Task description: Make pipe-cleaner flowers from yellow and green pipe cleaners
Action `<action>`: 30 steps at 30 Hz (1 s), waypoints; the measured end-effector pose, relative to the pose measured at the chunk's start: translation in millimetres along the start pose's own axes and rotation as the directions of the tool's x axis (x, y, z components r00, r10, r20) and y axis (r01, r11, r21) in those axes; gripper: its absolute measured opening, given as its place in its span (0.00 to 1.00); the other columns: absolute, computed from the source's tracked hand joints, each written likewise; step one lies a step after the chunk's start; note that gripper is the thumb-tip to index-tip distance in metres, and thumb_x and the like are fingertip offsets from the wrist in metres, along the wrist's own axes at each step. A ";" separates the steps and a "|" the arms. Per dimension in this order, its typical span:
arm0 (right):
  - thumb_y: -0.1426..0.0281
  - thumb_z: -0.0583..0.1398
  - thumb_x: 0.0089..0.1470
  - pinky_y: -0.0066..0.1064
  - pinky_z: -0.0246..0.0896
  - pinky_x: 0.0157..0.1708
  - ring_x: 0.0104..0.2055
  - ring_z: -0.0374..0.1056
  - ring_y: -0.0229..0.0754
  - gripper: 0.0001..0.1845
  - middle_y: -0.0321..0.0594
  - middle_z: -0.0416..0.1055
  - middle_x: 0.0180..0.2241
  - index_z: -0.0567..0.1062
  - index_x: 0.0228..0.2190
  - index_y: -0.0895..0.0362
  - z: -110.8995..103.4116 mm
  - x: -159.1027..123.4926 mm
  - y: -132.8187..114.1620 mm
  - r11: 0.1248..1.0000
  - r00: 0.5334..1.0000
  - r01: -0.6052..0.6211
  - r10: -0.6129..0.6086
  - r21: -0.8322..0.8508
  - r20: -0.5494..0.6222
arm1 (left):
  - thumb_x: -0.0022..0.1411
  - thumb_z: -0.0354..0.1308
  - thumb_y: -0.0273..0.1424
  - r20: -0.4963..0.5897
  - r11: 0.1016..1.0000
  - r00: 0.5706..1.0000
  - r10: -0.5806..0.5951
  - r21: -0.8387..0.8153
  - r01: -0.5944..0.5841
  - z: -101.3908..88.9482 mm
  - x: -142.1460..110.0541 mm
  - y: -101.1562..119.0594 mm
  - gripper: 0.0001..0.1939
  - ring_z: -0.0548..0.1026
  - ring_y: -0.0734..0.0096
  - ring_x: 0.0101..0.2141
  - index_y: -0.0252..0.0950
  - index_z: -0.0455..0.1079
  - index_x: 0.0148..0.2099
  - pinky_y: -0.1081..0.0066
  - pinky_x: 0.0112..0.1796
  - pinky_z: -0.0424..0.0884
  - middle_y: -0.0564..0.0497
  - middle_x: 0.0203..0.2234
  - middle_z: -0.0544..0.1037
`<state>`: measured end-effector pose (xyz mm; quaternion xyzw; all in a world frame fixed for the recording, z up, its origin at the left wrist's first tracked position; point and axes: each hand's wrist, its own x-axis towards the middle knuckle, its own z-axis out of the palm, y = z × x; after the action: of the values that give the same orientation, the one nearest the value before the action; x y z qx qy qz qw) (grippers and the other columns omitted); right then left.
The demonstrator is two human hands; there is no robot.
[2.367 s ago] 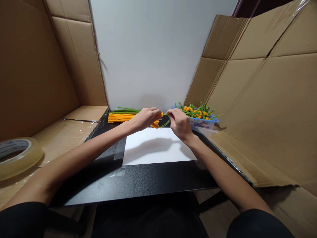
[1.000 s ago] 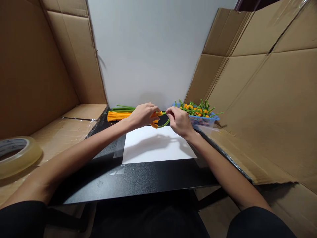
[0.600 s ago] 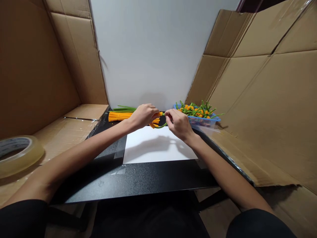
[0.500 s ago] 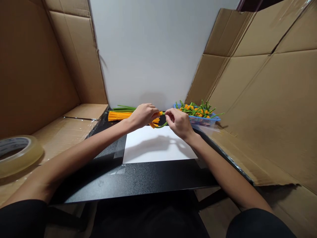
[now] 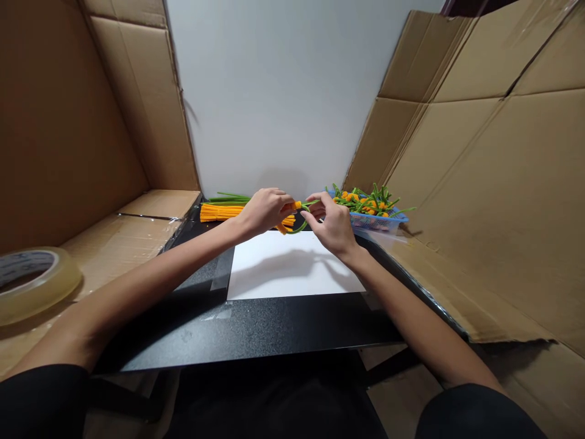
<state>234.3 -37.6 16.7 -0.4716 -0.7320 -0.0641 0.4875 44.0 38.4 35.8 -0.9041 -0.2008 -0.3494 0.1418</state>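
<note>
Tabletop (image 5: pixel 256 329), black, carries a white sheet (image 5: pixel 292 277). Blue basket (image 5: pixel 377 222) of orange-and-green pieces (image 5: pixel 372 207) stands at its far right corner. Orange bundle (image 5: pixel 222 213) and green stems (image 5: pixel 223 202) lie toward the far left corner. Left hand (image 5: pixel 264 211), fingers closed, grips a looped piece (image 5: pixel 297 205) near the sheet's far edge; right hand (image 5: pixel 333 224), thumb and forefinger parted, is at its green side, hold not determinable

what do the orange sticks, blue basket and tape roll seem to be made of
Orange sticks: perhaps chenille-covered wire, given their matt, soft-looking surface.
Blue basket: likely moulded plastic, judging by its perforated wall and smooth rim.
Tape roll: probably clear plastic film, glossy, since its yellowish ring looks translucent.
</note>
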 end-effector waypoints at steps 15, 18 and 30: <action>0.77 0.55 0.63 0.33 0.66 0.36 0.33 0.71 0.43 0.09 0.44 0.77 0.32 0.75 0.35 0.56 0.2 0.3 9.3 0.905 0.938 0.342 -0.347 -0.251 0.028 | 0.71 0.55 0.31 0.065 0.995 0.993 0.102 0.002 -0.102 -7.4 0.8 5.6 0.13 0.75 0.69 0.30 0.33 0.78 0.37 0.70 0.32 0.67 0.47 0.28 0.80; 0.78 0.56 0.61 0.33 0.66 0.36 0.32 0.72 0.43 0.08 0.43 0.78 0.32 0.75 0.35 0.56 1.5 0.1 9.5 0.935 0.957 0.282 -0.291 -0.214 -0.013 | 0.67 0.60 0.33 0.070 0.999 0.997 0.032 -0.017 -0.031 -6.3 0.9 6.8 0.09 0.76 0.69 0.30 0.33 0.79 0.41 0.70 0.31 0.67 0.47 0.31 0.81; 0.75 0.57 0.61 0.36 0.66 0.38 0.34 0.73 0.44 0.08 0.42 0.78 0.33 0.76 0.33 0.55 -10.9 5.4 8.2 0.975 0.989 0.132 -0.142 -0.179 -0.045 | 0.65 0.59 0.32 -0.008 0.993 1.000 -0.018 -0.119 0.016 -4.0 2.4 2.2 0.10 0.77 0.70 0.30 0.34 0.80 0.43 0.71 0.33 0.68 0.46 0.32 0.83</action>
<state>247.1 -35.8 23.5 -0.4591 -0.7398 -0.1755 0.4594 44.4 35.5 40.1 -0.9076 -0.1867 -0.3661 0.0859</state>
